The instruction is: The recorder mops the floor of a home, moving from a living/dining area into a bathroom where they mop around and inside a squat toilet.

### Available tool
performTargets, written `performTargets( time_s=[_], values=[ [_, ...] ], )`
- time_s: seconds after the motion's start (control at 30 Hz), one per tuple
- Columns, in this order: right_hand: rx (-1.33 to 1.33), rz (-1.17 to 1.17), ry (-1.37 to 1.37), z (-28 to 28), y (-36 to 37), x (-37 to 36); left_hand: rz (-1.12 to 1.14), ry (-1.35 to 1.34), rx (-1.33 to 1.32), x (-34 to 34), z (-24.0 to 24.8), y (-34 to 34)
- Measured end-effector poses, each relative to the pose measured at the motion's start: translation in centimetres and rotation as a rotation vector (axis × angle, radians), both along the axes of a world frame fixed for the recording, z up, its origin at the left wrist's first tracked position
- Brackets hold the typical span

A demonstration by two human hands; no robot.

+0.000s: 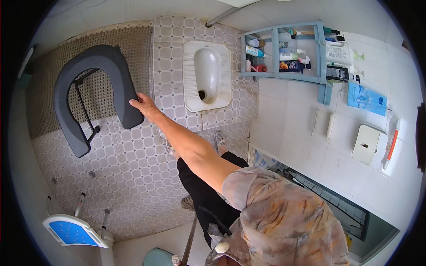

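Note:
A dark grey, U-shaped commode chair (pixel 73 66) with a padded seat and a black metal frame under it is at the left, tilted, its open end toward me. My right arm reaches forward and left, and my right hand (pixel 145 107) is closed on the inner end of the seat's right side. Part of its fingers is hidden by the seat. At the lower edge only some fingers of my left hand (pixel 176 260) show, curled at the handle of a mop (pixel 188 235). The mop's grey head rests on the tiles beside my leg.
A white squat toilet (pixel 188 75) is set in the tiled floor ahead. A brown perforated mat (pixel 140 48) lies under the chair. A teal shelf (pixel 276 46) with several bottles hangs at the right. A blue-and-white shower stool (pixel 73 231) stands lower left, near a green rounded object (pixel 157 257).

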State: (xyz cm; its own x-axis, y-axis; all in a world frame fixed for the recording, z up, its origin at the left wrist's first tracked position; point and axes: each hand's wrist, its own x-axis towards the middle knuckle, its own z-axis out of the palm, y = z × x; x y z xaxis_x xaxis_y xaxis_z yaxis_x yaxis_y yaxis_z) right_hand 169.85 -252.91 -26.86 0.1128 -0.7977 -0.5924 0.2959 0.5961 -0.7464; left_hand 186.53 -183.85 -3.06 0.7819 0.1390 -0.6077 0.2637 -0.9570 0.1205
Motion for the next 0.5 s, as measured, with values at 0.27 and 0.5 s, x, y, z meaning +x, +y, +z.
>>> performTargets(
  time_s=[0.27, 0.5],
  values=[
    [-0.355, 0.299, 1.008, 2.1, 0.4, -1.4, -0.16, 0.122, 0.069, 1.1, -3.9, -2.0],
    [-0.482, 0.554, 0.646, 11.2, 7.9, -3.8, -0.124, 0.185, -0.537, -7.5, -1.5, -15.0]
  ],
)
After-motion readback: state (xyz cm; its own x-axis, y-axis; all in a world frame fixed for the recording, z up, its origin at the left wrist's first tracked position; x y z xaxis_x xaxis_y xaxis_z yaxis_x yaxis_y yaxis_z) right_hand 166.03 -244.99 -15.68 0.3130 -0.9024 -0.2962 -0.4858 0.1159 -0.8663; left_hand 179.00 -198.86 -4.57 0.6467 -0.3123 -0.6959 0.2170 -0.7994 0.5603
